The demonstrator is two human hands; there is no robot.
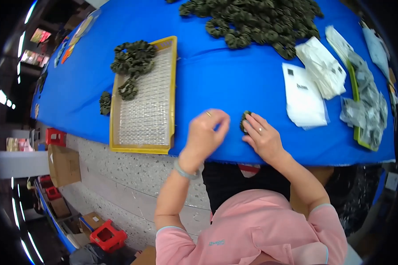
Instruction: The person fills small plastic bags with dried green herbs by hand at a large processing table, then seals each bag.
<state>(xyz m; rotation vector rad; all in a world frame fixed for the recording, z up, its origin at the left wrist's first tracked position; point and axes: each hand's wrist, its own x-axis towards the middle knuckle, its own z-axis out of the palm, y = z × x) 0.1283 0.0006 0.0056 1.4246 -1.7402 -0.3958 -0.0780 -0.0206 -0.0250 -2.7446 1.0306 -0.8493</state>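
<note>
A dark green scrunchie (243, 122) lies on the blue cloth near the table's front edge, largely covered by my right hand (263, 138). The fingers of that hand press over it, with the thumb at its near side. To the left, my left hand (206, 134) is raised a little above the cloth. Its thumb and index finger meet in a pinch, and anything between them is too small or hidden to see. Several more scrunchies (134, 59) rest in and over the far end of a yellow-rimmed tray (173, 88) beside my left hand.
A large heap of dark green scrunchies (261, 22) covers the far side of the table. White plastic bags (303, 95) lie at the right, beside a green-edged tray holding crumpled clear bags (369, 97). One loose scrunchie (105, 103) sits left of the yellow tray.
</note>
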